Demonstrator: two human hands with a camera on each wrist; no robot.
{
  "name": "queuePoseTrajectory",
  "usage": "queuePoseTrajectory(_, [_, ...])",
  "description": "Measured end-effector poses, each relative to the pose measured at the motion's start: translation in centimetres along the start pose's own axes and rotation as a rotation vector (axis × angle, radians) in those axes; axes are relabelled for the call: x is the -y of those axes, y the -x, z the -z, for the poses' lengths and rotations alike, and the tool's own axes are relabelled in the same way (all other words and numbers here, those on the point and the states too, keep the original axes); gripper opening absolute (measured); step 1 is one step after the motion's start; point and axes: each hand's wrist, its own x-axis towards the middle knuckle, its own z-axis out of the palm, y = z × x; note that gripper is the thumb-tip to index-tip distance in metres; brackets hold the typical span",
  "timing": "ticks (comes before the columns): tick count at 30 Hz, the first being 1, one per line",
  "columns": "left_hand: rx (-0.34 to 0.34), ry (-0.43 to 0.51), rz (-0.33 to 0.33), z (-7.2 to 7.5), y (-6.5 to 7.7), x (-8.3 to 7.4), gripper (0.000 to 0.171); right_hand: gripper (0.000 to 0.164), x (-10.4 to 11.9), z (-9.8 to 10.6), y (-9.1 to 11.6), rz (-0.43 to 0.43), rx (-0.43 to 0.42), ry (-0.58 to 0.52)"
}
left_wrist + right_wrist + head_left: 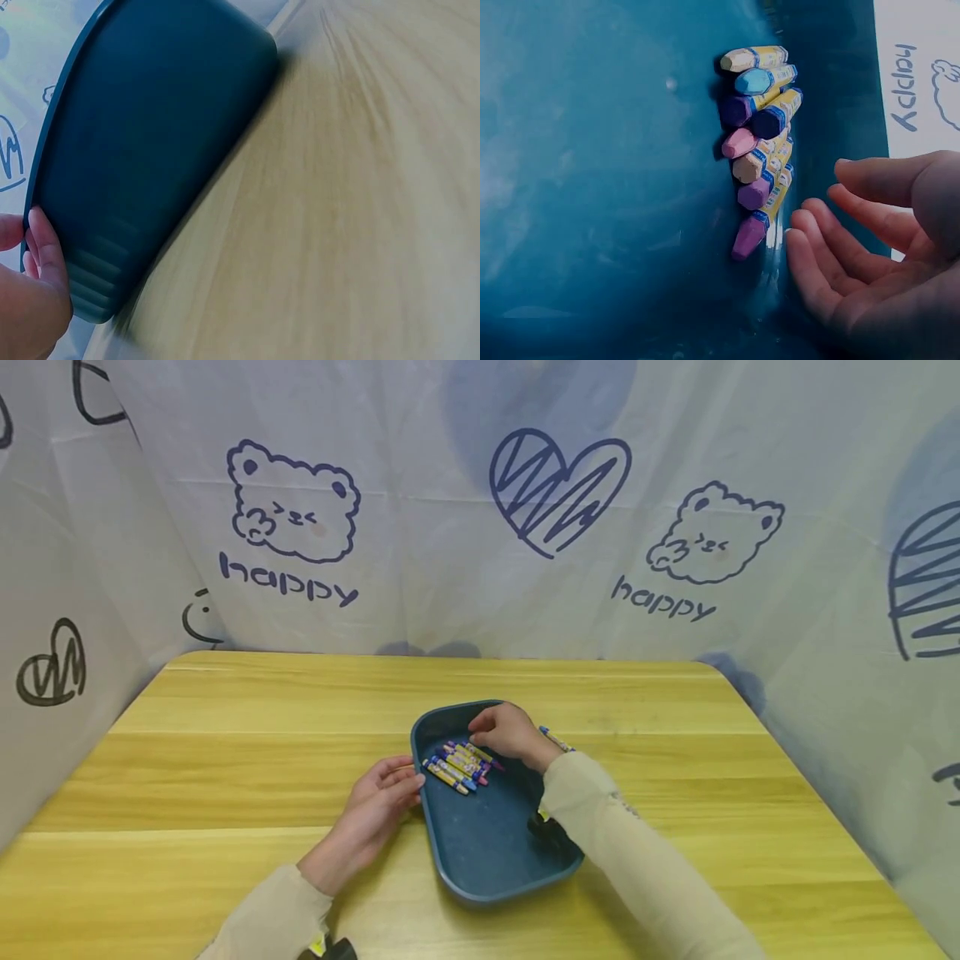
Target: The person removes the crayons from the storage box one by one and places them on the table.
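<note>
A dark blue-green tray (491, 852) with rounded corners stands on the table. My left hand (377, 810) grips its left rim, thumb and fingers on either side of the wall, as the left wrist view also shows at the tray's side (150, 127). Several crayons (455, 768) in yellow wrappers lie bunched side by side inside, toward the far left; purple, pink, blue and cream tips show up close. Over the far end of the tray hovers my right hand (512, 732), fingers loosely bent and holding nothing. In the right wrist view its fingertips are just beside the purple crayon (750, 236).
Another crayon (557, 739) with a blue end lies on the wooden table (285, 735) beyond the tray's right side, partly hidden by my right wrist. White curtains (427, 527) with bear and heart drawings hang behind and at both sides of the table.
</note>
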Motion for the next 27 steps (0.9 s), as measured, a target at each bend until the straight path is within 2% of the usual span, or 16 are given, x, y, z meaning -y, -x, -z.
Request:
queuePoseTrajectory(3, [0.001,0.005,-0.008,0.09,0.02,-0.06,0.033,0.019,0.14,-0.26,-0.11,-0.006,-0.008,0.021])
queuePoseTrajectory(10, [0.006,0.008,-0.007,0.15,0.08,-0.13,0.033,0.021,0.24,-0.54,-0.39,-0.024,0.032,0.027])
queuePoseTrajectory(20, [0.035,0.006,-0.019,-0.06,-0.04,-0.18,0.037,0.021,-0.05,-0.47,-0.34,-0.069,0.029,0.028])
queuePoseTrajectory(27, [0.017,0.011,-0.017,0.05,0.07,0.04,0.036,0.019,-0.34,-0.82,-0.46,-0.093,0.052,0.013])
